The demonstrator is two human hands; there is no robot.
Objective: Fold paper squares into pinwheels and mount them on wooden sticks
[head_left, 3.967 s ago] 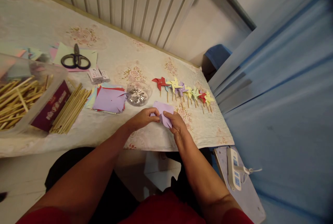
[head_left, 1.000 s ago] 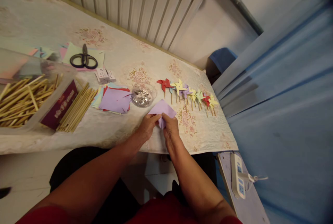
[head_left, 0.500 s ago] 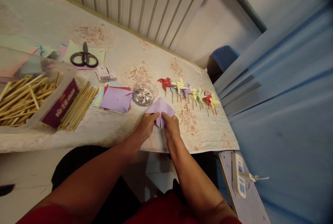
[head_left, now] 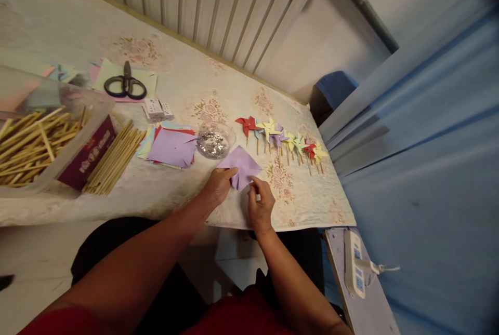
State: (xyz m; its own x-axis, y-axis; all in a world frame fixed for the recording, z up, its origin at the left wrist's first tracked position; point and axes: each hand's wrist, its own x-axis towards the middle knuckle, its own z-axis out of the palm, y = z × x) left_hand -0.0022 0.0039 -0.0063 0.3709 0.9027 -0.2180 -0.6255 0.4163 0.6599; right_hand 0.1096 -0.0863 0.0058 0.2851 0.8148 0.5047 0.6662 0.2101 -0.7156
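On purple paper (head_left: 242, 166), right hand (head_left: 260, 204) now lower.

The print on the maroon box (head_left: 89, 158) is too blurred to read.

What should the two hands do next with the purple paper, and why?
Probably fold the next corner to the centre. The left hand pins the purple paper on the table; the right hand touches its near corner, and finished pinwheels lie beside.
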